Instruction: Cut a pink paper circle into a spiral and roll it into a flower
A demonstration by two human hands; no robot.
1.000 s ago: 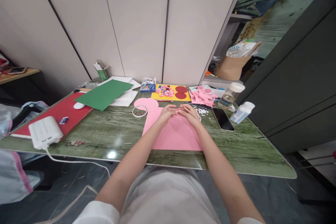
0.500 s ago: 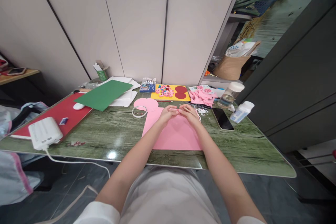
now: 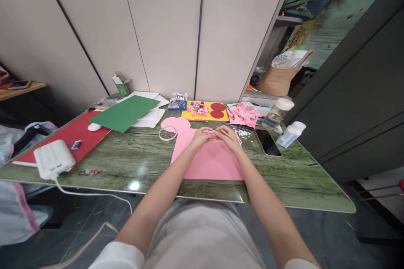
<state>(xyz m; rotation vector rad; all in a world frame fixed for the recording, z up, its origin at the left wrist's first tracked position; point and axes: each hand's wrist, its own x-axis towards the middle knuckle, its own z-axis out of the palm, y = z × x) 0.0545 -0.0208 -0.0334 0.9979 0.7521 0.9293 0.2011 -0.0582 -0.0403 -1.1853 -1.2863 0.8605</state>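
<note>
Resting on the green table (image 3: 139, 159), the pink paper sheet (image 3: 208, 164) lies under my left hand (image 3: 199, 136) and right hand (image 3: 229, 137), both at its far edge with fingers curled and tips meeting. I can't tell what they pinch. A tape ring (image 3: 167, 133) lies just left of the sheet.

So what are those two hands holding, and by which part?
The left hand and right hand meet fingertip to fingertip above the pink paper, seemingly pinching something tiny. It is too small to tell what, or where the grip sits.
</note>
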